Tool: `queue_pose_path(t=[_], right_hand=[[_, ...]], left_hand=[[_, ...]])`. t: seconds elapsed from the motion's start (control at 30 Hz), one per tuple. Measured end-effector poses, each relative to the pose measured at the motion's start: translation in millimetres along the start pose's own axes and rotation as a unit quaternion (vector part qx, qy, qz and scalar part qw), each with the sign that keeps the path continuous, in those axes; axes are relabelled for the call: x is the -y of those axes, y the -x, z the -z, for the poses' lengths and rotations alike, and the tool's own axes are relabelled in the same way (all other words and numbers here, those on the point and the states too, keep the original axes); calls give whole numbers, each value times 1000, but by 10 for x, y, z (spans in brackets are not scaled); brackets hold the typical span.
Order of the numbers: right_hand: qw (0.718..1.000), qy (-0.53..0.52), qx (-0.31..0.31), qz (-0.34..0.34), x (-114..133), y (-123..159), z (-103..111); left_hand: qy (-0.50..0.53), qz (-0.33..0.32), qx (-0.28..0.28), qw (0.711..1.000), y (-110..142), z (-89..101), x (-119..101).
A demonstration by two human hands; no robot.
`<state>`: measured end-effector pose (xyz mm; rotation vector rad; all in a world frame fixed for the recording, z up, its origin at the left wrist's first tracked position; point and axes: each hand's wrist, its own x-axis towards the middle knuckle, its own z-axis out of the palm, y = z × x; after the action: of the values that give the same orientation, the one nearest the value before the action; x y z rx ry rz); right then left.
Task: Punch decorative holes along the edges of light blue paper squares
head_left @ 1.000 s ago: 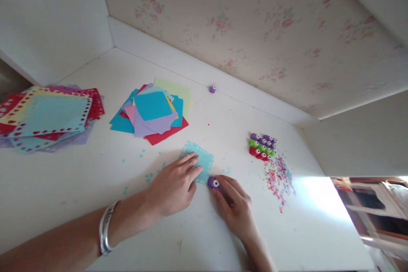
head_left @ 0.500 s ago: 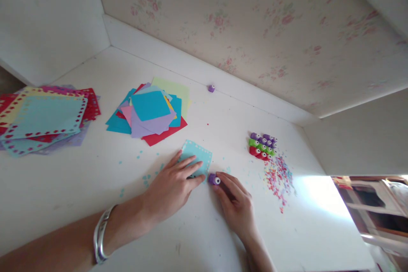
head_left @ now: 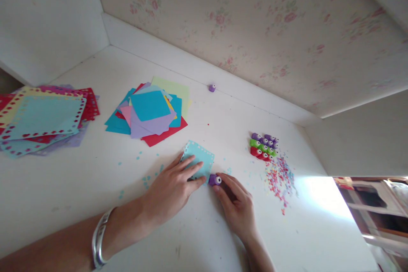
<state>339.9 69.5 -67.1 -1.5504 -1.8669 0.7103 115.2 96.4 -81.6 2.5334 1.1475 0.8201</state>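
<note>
A light blue square of paper [head_left: 202,158] lies on the white table, with small holes punched along its edges. My left hand [head_left: 177,182] rests flat over its lower left part, fingers spread, hiding that area. Between the thumb and fingers of my right hand [head_left: 237,204] is a purple craft punch [head_left: 215,179] with a star mark on its white button. The punch sits at the paper's lower right corner; whether the edge is inside its slot I cannot tell. Light blue punched bits [head_left: 146,180] are scattered left of the paper.
Behind my left hand is a pile of plain coloured paper [head_left: 149,106]. Punched sheets [head_left: 47,112] are stacked at far left. Several purple, green and red punches [head_left: 264,147] stand grouped at right beside a heap of confetti [head_left: 280,178]. One purple punch [head_left: 212,88] stands near the wall.
The light blue paper has shifted slightly to the right, with my left hand's fingers still on it. My right hand keeps hold of the purple punch in almost the same place.
</note>
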Motion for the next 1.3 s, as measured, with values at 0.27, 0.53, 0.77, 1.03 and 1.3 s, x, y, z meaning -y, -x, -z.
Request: queue_pose_path(t=[0.27,0.53,0.77,1.03,1.3], right_hand=[[1000,6,-7,-8,-5,-8,-18],[1000,-1,-16,4,-2,-10,-14],[1000,-2,-6,6,-10,-1,-25],[998,18,24,54,19,-41,-6],[998,-13,52,-27,149,-191,157]], left_hand=[[-7,0,-1,1000,-3,21,-7],[-22,-7,-9,1000,1,24,-12],[-23,-22,-21,999,-10,24,-34],[-36,-21,9,999,2,-23,-89],[-6,20,24,1000,43,20,-190]])
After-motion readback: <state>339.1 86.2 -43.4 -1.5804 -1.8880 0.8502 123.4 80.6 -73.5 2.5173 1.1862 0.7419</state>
